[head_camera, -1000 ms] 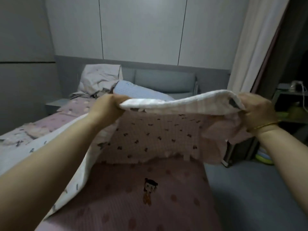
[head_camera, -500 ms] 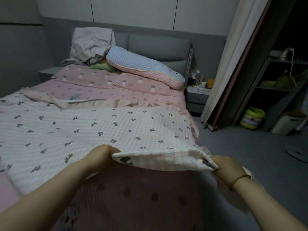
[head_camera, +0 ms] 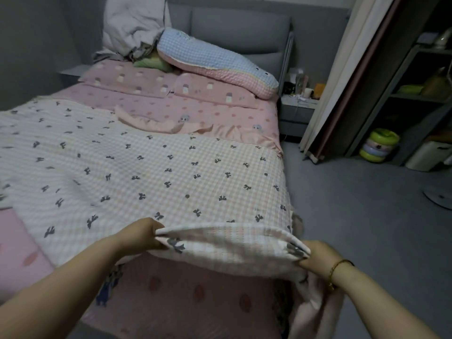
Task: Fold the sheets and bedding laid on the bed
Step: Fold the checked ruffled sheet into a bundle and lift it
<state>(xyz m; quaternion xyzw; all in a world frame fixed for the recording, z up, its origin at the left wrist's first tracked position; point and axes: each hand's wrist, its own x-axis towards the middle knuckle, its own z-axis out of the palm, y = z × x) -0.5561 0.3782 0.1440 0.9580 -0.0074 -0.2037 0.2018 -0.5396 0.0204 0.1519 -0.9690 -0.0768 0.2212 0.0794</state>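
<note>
The checked blanket (head_camera: 146, 167) with its small dark bows is laid across the middle of the bed (head_camera: 244, 111), and its near edge is raised a little above the foot. That edge is gripped at one end by the left hand (head_camera: 141, 234) and at the other by the right hand (head_camera: 318, 258); the fingers of both are clenched round the cloth, where two layers appear to be pinched together. From this it is judged that the work is at an early stage: at most a first doubling of the blanket has been begun, and the greater part of it remains spread flat, with some hanging over the right side. A pale frilled cloth (head_camera: 171, 126) is seen rumpled beyond the blanket's far edge, and a heap of crumpled bedding (head_camera: 132, 28) is propped against the headboard beside a long pillow (head_camera: 215, 62); neither has been folded. The pink sheet (head_camera: 195, 294) underneath is left stretched over the mattress.
</note>
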